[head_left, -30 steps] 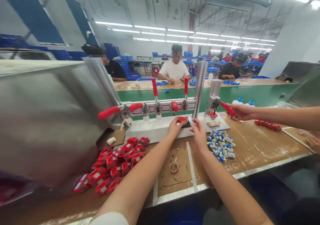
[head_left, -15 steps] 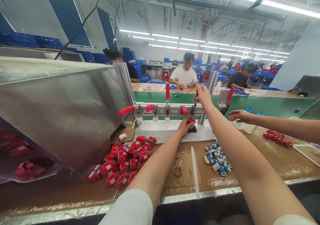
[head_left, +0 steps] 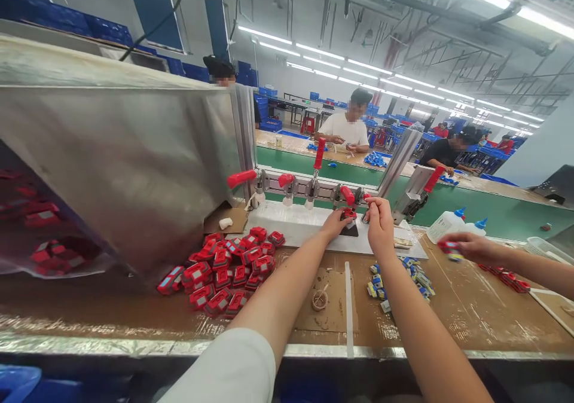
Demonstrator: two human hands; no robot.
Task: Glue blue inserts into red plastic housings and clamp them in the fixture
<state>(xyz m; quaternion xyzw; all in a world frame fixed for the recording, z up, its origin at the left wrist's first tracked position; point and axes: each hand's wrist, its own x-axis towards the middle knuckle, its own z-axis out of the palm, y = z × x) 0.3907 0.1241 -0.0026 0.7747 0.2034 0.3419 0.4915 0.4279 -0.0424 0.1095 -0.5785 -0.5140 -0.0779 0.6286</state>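
Note:
My left hand (head_left: 334, 225) has its fingers closed on a small red plastic part (head_left: 350, 213), which sits on a black pad (head_left: 350, 231) under the right-hand end of a row of toggle clamps. My fingers hide some of the part. Just right of it, my right hand (head_left: 380, 219) is closed around the red handle (head_left: 367, 198) of the end toggle clamp, now lowered. A neighbouring clamp has its red handle (head_left: 347, 195) pointing forward. Left of my forearm lies a heap of red plastic parts (head_left: 223, 275). Small blue, white and yellow pieces (head_left: 415, 277) are piled beside my right forearm.
A metal hopper (head_left: 134, 170) stands at left. A small round cup (head_left: 319, 299) rests on cardboard. From the right, another person's hand (head_left: 478, 247) holds a red part near white bottles (head_left: 443, 226). Co-workers sit across the green-sided bench (head_left: 452, 202).
My right hand has pulled the end clamp's handle down from upright. My left hand stays at the red part. The other person's hand now holds a part. The view has tilted.

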